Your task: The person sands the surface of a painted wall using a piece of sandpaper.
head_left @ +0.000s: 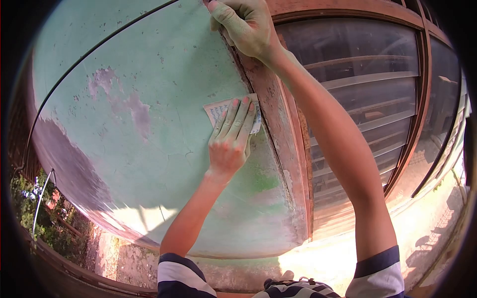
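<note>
Flat against the green wall [169, 114], my left hand [231, 131] presses a piece of sandpaper [217, 110] with printed backing, its fingers stretched over the sheet. The sheet lies beside the worn wooden window frame [285, 144]. Higher up, my right hand [246, 27] is closed round the edge of the frame at the top of the view, with the thumb to the left. Pale dust coats both hands. Patches of paint are worn off the wall at the left.
Louvred glass panes [357, 89] in a brown frame stand at the right. A black cable [74, 64] curves across the left of the wall. Green plants [25, 201] show at the lower left, and a sunlit ledge [318, 263] runs below.
</note>
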A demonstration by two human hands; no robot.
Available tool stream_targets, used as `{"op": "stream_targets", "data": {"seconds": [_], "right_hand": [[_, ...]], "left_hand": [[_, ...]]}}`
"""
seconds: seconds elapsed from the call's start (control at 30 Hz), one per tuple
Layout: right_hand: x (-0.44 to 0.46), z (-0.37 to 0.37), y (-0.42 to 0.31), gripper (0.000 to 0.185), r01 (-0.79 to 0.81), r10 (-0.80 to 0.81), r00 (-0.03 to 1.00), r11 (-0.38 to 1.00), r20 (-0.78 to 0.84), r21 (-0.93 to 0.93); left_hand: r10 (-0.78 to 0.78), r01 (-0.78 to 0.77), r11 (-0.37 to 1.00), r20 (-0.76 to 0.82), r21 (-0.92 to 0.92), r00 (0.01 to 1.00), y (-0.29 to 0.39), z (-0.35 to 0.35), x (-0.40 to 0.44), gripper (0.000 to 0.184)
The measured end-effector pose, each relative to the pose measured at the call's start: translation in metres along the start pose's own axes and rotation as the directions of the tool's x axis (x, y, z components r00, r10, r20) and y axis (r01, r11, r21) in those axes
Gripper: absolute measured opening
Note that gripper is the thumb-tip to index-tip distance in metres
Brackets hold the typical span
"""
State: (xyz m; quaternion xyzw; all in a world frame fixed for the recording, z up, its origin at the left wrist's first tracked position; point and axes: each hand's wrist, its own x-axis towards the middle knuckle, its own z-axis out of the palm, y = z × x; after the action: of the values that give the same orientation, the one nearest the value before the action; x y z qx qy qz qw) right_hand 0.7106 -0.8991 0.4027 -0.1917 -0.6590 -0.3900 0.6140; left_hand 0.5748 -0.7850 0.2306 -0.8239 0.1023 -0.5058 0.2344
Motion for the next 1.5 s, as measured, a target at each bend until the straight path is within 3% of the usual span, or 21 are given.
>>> {"op": "stream_targets", "data": {"seconds": [0.1, 0.17, 0.2, 0.27, 0.37, 0.5, 0.57, 0.6, 0.63, 0.73, 0.8, 0.83, 0.9, 0.93, 1.0, 1.07, 1.13, 1.23, 1.3, 1.43, 1.5], "right_hand": [[0.0, 0.0, -0.002, 0.04, -0.003, 0.003, 1.0, 1.0, 0.0, 0.001], [0.0, 0.0, -0.001, 0.039, -0.011, 0.011, 1.0, 1.0, -0.012, -0.024], [-0.002, 0.001, -0.001, 0.039, -0.011, 0.011, 1.0, 1.0, -0.016, -0.029], [-0.004, 0.001, -0.002, 0.037, -0.155, 0.155, 0.988, 0.985, -0.005, -0.072], [-0.003, -0.001, -0.002, 0.04, -0.131, 0.133, 0.991, 0.988, 0.019, -0.082], [-0.002, 0.001, -0.008, 0.041, -0.127, 0.128, 0.992, 0.988, 0.0, -0.087], [-0.002, 0.0, -0.005, 0.034, -0.111, 0.116, 0.993, 0.98, 0.024, -0.165], [0.001, 0.002, -0.003, 0.037, -0.028, 0.028, 1.0, 0.991, -0.005, -0.131], [0.0, 0.002, -0.002, 0.036, -0.042, 0.044, 0.999, 0.988, 0.01, -0.149], [-0.013, 0.005, -0.014, 0.036, -0.076, 0.074, 0.997, 0.982, -0.015, -0.175], [-0.033, 0.005, -0.02, 0.045, -0.168, 0.149, 0.984, 0.958, -0.094, -0.232], [-0.051, 0.004, -0.027, 0.045, -0.169, 0.153, 0.984, 0.958, -0.086, -0.232], [-0.099, 0.006, -0.046, 0.02, -0.148, 0.15, 0.988, 0.907, -0.026, -0.393], [-0.12, 0.01, -0.051, 0.016, -0.067, 0.073, 0.997, 0.897, -0.005, -0.438], [-0.151, 0.017, -0.064, 0.022, 0.016, -0.01, 1.0, 0.874, 0.017, -0.485], [-0.169, 0.025, -0.077, 0.037, 0.045, 0.069, 0.985, 0.781, 0.157, -0.623], [-0.173, 0.026, -0.077, 0.041, 0.046, 0.091, 0.98, 0.763, 0.178, -0.645], [-0.176, 0.024, -0.073, 0.049, 0.041, 0.126, 0.971, 0.751, 0.203, -0.659], [-0.177, 0.022, -0.073, 0.049, 0.079, 0.146, 0.952, 0.729, 0.268, -0.68], [-0.179, 0.023, -0.07, 0.047, 0.104, 0.145, 0.948, 0.702, 0.284, -0.704], [-0.179, 0.023, -0.072, 0.055, 0.147, 0.134, 0.936, 0.694, 0.327, -0.705]], "left_hand": [[0.025, -0.023, 0.999, -0.055, 0.046, 0.998, -0.022, -0.009, 0.024, 0.043], [-0.104, 0.116, 0.993, -0.227, 0.039, 0.968, -0.04, -0.024, 0.065, 0.041], [-0.099, 0.11, 0.993, -0.226, 0.037, 0.969, -0.051, -0.024, 0.076, 0.041], [-0.094, 0.119, 0.992, -0.391, 0.039, 0.915, -0.062, -0.023, 0.09, 0.04], [-0.16, 0.163, 0.986, -0.321, -0.018, 0.934, -0.032, -0.005, 0.058, 0.041], [-0.151, 0.143, 0.987, -0.099, -0.08, 0.984, 0.016, 0.018, -0.022, 0.045], [-0.155, 0.15, 0.983, -0.046, -0.104, 0.987, 0.026, 0.02, -0.039, 0.045], [-0.149, 0.147, 0.981, 0.0, -0.129, 0.989, 0.032, 0.016, -0.045, 0.046], [-0.166, 0.167, 0.976, 0.019, -0.137, 0.986, 0.033, 0.013, -0.05, 0.046], [-0.123, 0.129, 0.974, 0.042, -0.187, 0.992, 0.02, -0.003, -0.041, 0.045], [0.0, 0.023, 0.965, 0.088, -0.262, 0.996, 0.003, -0.014, -0.039, 0.042], [-0.008, 0.03, 0.964, 0.086, -0.266, 0.996, -0.005, -0.021, -0.039, 0.042], [0.128, -0.111, 0.966, 0.06, -0.235, 0.99, -0.021, -0.03, -0.038, 0.044], [0.125, -0.11, 0.966, 0.052, -0.234, 0.991, -0.026, -0.035, -0.036, 0.044], [0.174, -0.184, 0.972, -0.079, -0.144, 0.982, -0.035, -0.039, -0.03, 0.029], [0.174, -0.187, 0.974, -0.106, -0.128, 0.979, -0.04, -0.035, -0.028, 0.026], [0.17, -0.187, 0.976, -0.137, -0.116, 0.976, -0.046, -0.024, -0.032, 0.024], [0.104, -0.129, 0.98, -0.163, -0.151, 0.981, -0.052, -0.009, -0.042, 0.033], [-0.031, 0.03, 1.0, -0.215, -0.008, 0.976, -0.047, -0.005, -0.051, 0.049], [-0.077, 0.084, 0.995, -0.142, 0.047, 0.987, -0.05, -0.003, -0.059, 0.059], [-0.016, 0.008, 0.999, -0.192, -0.043, 0.981, -0.056, -0.002, -0.063, 0.062]]}}
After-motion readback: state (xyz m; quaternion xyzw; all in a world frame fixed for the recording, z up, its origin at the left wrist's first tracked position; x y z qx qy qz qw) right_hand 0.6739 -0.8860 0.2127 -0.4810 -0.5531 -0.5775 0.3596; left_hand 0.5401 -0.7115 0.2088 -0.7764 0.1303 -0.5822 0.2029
